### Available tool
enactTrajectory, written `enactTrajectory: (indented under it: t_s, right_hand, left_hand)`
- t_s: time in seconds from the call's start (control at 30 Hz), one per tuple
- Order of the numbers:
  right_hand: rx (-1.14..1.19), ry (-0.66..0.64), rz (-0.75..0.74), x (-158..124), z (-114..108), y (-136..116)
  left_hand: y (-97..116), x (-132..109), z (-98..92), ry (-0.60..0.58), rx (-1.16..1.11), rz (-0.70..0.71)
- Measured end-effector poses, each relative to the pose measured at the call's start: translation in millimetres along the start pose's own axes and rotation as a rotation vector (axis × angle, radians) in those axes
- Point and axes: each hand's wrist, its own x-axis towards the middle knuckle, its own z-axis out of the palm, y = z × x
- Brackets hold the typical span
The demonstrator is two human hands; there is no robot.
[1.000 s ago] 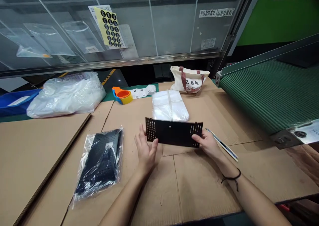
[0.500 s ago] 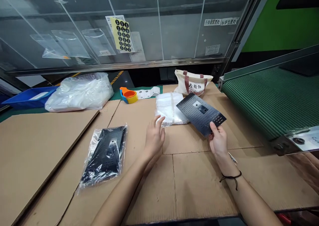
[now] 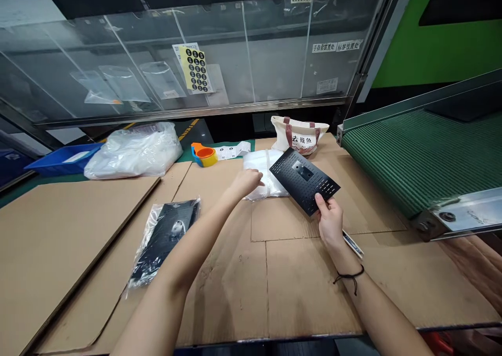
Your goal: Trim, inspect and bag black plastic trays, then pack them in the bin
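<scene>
My right hand (image 3: pixel 330 221) grips a thin black perforated plate (image 3: pixel 296 188) by its near right corner, thumb on top. The plate is tilted up over the cardboard and has a small bright patch with dark holes near its middle. My left hand (image 3: pixel 249 182) is over the left side of a bundle of clear plastic bags (image 3: pixel 274 183). Its fingers are curled and closed, and whatever is in them is hidden. Left of my forearm lies a similar black plate in a clear bag (image 3: pixel 167 236), partly covered by that arm.
Cardboard (image 3: pixel 231 288) covers the table. A green conveyor belt (image 3: pixel 431 157) rises at the right. Behind stand a cloth bag (image 3: pixel 300 139), a tape dispenser (image 3: pixel 204 154), a large plastic bundle (image 3: pixel 133 152) and a blue tray (image 3: pixel 63 160). A raised board (image 3: pixel 70 230) lies left.
My left hand has moved forward onto the bag bundle, and its spread fingers have curled closed. My right hand still holds the plate. The view has shifted slightly.
</scene>
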Motion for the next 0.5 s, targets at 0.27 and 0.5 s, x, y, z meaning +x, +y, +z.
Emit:
enactTrajectory:
  t_s: [0.27,0.5]
  right_hand:
    - [-0.087,-0.042,-0.098,-6,1,-8]
    - [-0.15,-0.055,-0.162,-13,4,-17]
  left_hand:
    - [-8,-1,1.9,-0.026,-0.045,-0.064]
    - [-7,-19,-8.1,-0.101,-0.036,0.073]
